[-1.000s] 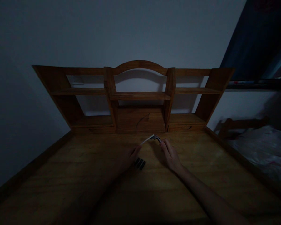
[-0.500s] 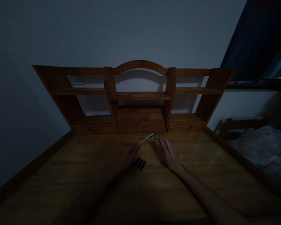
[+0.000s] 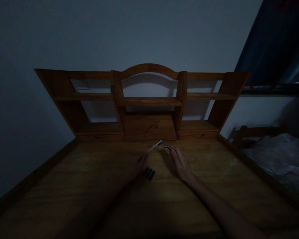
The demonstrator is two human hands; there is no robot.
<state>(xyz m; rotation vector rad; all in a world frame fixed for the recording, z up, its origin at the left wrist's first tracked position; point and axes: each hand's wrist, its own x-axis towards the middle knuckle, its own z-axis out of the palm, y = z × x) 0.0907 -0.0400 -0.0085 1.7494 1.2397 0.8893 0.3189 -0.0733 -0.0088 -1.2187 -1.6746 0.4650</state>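
Note:
My left hand (image 3: 137,165) is closed around the handle of a toothbrush (image 3: 154,146) with a pale handle. Its dark-bristled head points up and to the right. Closed too, my right hand (image 3: 181,164) grips a shiny metal tool (image 3: 167,147) with a short curved head; the poor light hides its exact kind. A small gap separates the bristles from the metal head. Several small black strips (image 3: 149,173) lie side by side on the wooden desk (image 3: 89,172), just right of and below my left hand.
Along the desk's back edge stands a wooden shelf unit (image 3: 149,101) with small drawers (image 3: 199,135). Raised wooden edging (image 3: 35,176) borders the desk. To the right, plastic-covered bedding (image 3: 281,156) lies beyond the edge, below a dark window (image 3: 276,43).
The toothbrush head has shifted slightly up and left, away from the metal tool's head. My right hand and the black strips look unmoved.

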